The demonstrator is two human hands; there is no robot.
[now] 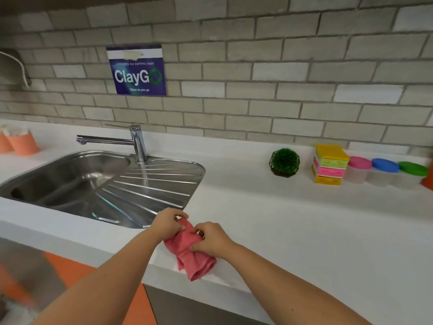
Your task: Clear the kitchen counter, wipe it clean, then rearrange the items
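Note:
A pink cloth [192, 254] hangs bunched over the front edge of the white counter [293, 219], just right of the sink. My left hand [167, 224] pinches its upper end. My right hand [212, 240] grips the cloth's middle with curled fingers. At the back right stand a small green plant ball [284, 162] in a wire pot, a stack of yellow and pink boxes [329, 164], and three clear jars with a pink lid [358, 170], a blue lid [384, 171] and a green lid [412, 174].
A steel sink [70, 179] with a ribbed drainer [150, 191] and a tap [138, 141] fills the left. Orange cups [23, 143] stand at the far left by the wall. A blue sign [138, 70] hangs on the brick wall. Something orange shows at the right edge [428, 181].

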